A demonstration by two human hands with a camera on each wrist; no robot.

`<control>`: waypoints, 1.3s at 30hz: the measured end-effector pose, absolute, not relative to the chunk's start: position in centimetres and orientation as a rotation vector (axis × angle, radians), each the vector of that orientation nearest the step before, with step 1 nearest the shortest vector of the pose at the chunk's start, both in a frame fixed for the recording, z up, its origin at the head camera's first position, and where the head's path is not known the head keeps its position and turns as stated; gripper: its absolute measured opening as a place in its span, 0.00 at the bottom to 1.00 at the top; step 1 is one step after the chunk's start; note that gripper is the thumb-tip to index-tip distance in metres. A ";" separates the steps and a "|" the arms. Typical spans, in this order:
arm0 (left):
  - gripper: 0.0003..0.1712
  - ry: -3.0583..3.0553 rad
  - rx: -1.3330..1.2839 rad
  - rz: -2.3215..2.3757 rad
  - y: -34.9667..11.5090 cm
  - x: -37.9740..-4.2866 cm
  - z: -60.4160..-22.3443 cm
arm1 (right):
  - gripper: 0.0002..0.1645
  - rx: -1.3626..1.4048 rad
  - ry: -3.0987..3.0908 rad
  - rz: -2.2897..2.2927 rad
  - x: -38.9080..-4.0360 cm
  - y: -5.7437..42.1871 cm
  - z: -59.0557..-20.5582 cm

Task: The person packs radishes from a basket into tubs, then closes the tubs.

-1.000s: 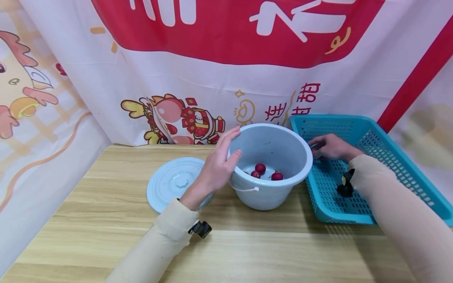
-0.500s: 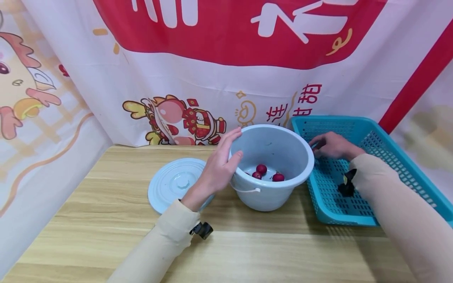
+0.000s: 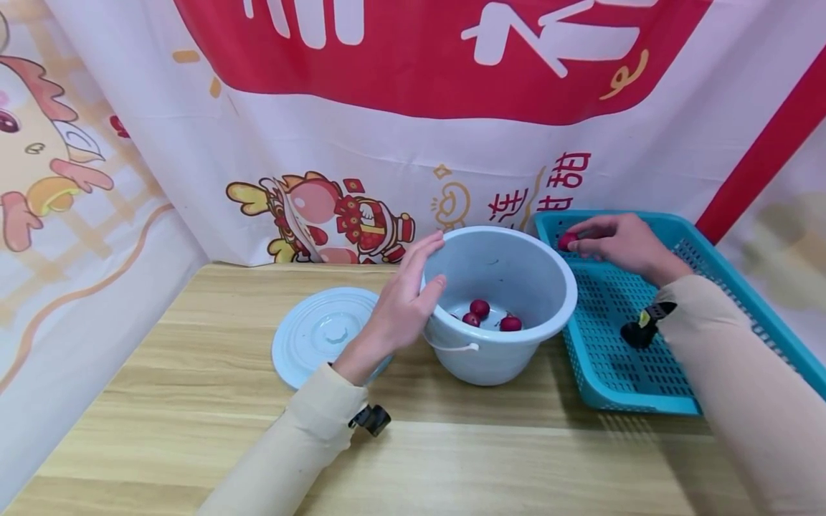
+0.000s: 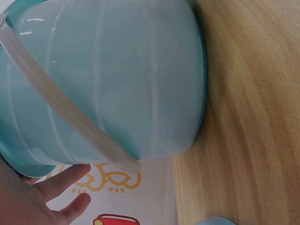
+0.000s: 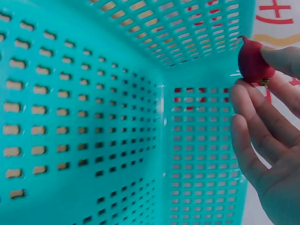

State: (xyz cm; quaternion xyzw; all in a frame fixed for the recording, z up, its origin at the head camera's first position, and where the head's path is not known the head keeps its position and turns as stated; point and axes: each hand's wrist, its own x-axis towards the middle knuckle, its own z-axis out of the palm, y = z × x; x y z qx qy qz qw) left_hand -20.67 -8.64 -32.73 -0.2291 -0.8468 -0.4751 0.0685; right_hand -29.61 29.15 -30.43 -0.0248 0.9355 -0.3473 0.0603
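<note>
A red radish (image 3: 568,241) is pinched between the thumb and fingers of my right hand (image 3: 622,244), up at the back left of the blue-green basket (image 3: 645,403). In the right wrist view the radish (image 5: 253,60) shows a thin root tip and a cut green stem end. My left hand (image 3: 403,304) rests against the left rim of a light blue bucket (image 3: 490,367), fingers fairly straight and thumb at the rim. Several red radishes (image 3: 510,323) lie on the bucket's bottom. The left wrist view shows the bucket's pale handle (image 4: 70,108) hanging down its side.
A round light blue lid (image 3: 303,337) lies on the wooden table (image 3: 161,401) left of the bucket, partly behind my left hand. The basket stands close on the bucket's right. A printed cloth (image 3: 387,136) hangs behind the table.
My right hand has risen from low in the basket toward its back left, and the radish in its fingers now shows. The left hand has stayed at the bucket's rim.
</note>
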 end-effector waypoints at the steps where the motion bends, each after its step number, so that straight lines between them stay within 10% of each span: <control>1: 0.37 -2.551 -0.690 -1.433 -8.6 -20.7 -32.7 | 0.39 -0.073 2.835 -1.066 -29.5 29.0 -30.2; 21: 0.37 -2.557 -0.696 -1.430 -8.6 -20.7 -32.7 | 0.47 -0.116 2.977 -1.295 -27.9 26.7 -28.2; 39: 0.37 -2.552 -0.694 -1.421 -8.6 -20.7 -32.8 | 0.31 -0.500 2.882 -1.520 -25.5 21.0 -26.2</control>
